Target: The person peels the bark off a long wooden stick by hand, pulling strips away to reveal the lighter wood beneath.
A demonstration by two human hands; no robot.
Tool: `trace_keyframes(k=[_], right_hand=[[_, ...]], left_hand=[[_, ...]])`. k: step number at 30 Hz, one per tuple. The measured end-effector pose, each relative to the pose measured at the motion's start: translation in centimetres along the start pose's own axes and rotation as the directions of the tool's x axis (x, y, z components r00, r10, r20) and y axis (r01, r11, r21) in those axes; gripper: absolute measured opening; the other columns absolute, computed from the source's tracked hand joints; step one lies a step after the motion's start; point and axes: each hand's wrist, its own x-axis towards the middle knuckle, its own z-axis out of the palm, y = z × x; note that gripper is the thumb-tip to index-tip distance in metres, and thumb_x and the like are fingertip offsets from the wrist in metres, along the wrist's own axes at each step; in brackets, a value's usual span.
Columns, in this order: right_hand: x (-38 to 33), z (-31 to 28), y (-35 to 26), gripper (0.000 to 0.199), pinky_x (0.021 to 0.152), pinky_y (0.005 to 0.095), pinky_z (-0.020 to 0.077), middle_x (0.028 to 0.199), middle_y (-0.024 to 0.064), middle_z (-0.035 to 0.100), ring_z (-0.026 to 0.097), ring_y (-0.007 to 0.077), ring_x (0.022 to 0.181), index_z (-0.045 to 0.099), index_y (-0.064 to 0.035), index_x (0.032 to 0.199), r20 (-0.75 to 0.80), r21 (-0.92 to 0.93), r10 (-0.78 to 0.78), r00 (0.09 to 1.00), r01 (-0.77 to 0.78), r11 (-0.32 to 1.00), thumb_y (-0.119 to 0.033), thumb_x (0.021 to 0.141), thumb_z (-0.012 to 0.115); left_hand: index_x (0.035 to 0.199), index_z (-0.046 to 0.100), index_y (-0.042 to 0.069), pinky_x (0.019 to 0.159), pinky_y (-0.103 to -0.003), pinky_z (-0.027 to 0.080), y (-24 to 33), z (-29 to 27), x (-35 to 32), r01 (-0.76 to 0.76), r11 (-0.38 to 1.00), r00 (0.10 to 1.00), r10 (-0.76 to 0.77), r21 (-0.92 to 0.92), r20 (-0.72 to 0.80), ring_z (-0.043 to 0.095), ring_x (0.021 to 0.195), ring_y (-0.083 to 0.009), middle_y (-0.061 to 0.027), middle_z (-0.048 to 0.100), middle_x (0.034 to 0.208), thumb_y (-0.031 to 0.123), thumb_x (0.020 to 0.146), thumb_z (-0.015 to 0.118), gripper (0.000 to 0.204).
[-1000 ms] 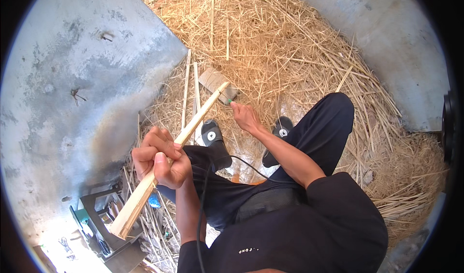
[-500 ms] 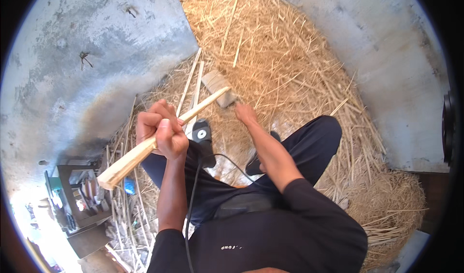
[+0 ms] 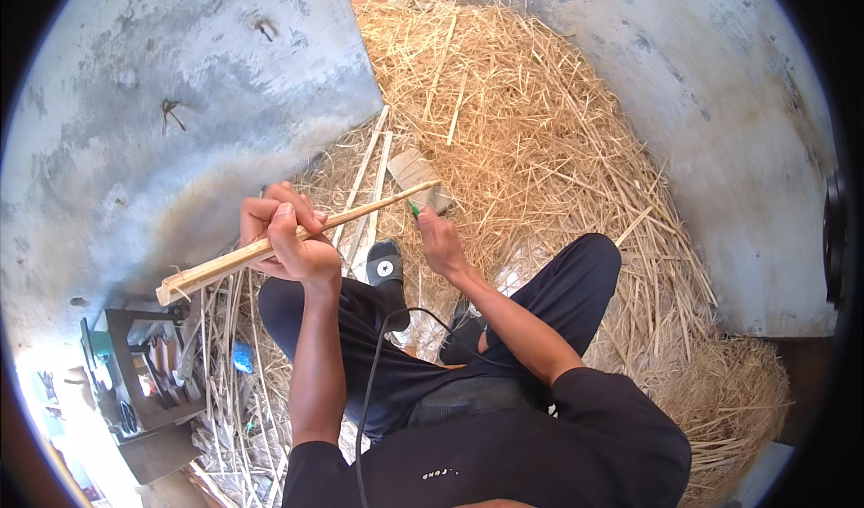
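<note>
My left hand [image 3: 290, 236] is closed around a pale, tapered wooden stick [image 3: 211, 269]. The stick's thick, squared end points to the lower left, and its thin tip reaches to the upper right. Just below that tip, my right hand [image 3: 439, 241] is closed on a small tool with a green part [image 3: 415, 209]; the rest of it is hidden or too small to make out. A worn wooden block [image 3: 410, 168] lies on the ground behind the tip, partly covered by it in this view.
Straw-like shavings [image 3: 513, 103] and long split strips [image 3: 378, 179] cover much of the ground. Grey walls [image 3: 225, 67] stand left and right. A rack with tools [image 3: 148, 373] is at lower left. A black cable [image 3: 367, 400] runs over my lap.
My left hand has shifted slightly left, and the stick's thick end has swung upward. My right hand has come left and lower, beside the stick's tip; a green part now shows at its fingers.
</note>
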Motion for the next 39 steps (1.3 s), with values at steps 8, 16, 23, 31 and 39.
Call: trace_keyframes(k=[8, 16, 23, 31, 39], right_hand=[[1.6, 0.7, 1.3, 0.045, 0.062, 0.0551, 0.0419, 0.068, 0.0302, 0.056, 0.055, 0.0489, 0.067, 0.057, -0.0002, 0.085, -0.093, -0.171, 0.099, 0.991, -0.114, 0.979, -0.034, 0.096, 0.030], [1.3, -0.6, -1.9, 0.049, 0.064, 0.0531, 0.0435, 0.069, 0.0304, 0.056, 0.058, 0.0447, 0.068, 0.056, 0.0000, 0.087, 0.015, -0.237, 0.211, 0.977, -0.202, 0.950, -0.037, 0.096, 0.027], [4.5, 0.8, 9.1, 0.054, 0.060, 0.0499, 0.0440, 0.065, 0.0216, 0.059, 0.057, 0.0402, 0.061, 0.056, -0.0007, 0.087, -0.058, -0.372, 0.362, 0.930, -0.357, 0.857, -0.042, 0.096, 0.023], [4.0, 1.1, 9.9, 0.055, 0.073, 0.0544, 0.0451, 0.089, 0.0286, 0.061, 0.061, 0.0423, 0.083, 0.061, -0.0017, 0.100, -0.014, -0.362, 0.485, 0.874, -0.457, 0.813, -0.042, 0.095, 0.024], [6.0, 2.6, 16.0, 0.056, 0.059, 0.0466, 0.0459, 0.064, 0.0196, 0.058, 0.058, 0.0353, 0.059, 0.057, -0.0009, 0.090, -0.138, -0.304, 0.373, 0.917, -0.398, 0.866, -0.046, 0.095, 0.024]], left_hand=[[0.062, 0.032, 0.006, 0.039, -0.020, 0.028, 0.5, -0.6, -0.5, 0.009, 1.000, 0.993, -0.007, 0.013, -0.118, 0.027, 0.042, -0.0081, -0.0048, 0.034, 0.043, 0.005, 0.073, 0.039, 0.013], [0.065, 0.032, 0.006, 0.039, -0.019, 0.028, 0.9, -0.5, -1.5, 0.000, 0.999, 1.000, 0.001, 0.037, -0.014, 0.026, 0.048, -0.0091, -0.0041, 0.032, 0.045, 0.007, 0.073, 0.041, 0.011], [0.064, 0.032, 0.007, 0.038, -0.020, 0.025, 0.9, 0.5, -2.0, -0.019, 1.000, 1.000, 0.019, 0.018, 0.005, 0.026, 0.048, -0.0090, -0.0041, 0.032, 0.044, 0.007, 0.072, 0.042, 0.013], [0.066, 0.034, 0.007, 0.039, -0.020, 0.028, 0.7, 0.2, -2.1, -0.002, 1.000, 1.000, 0.001, -0.022, -0.013, 0.025, 0.040, -0.0071, -0.0052, 0.034, 0.042, 0.008, 0.071, 0.043, 0.011], [0.064, 0.032, 0.008, 0.037, -0.018, 0.024, 0.9, 0.2, -1.6, 0.009, 1.000, 0.996, -0.007, -0.024, 0.089, 0.023, 0.041, -0.0077, -0.0047, 0.032, 0.042, 0.010, 0.070, 0.040, 0.011]])
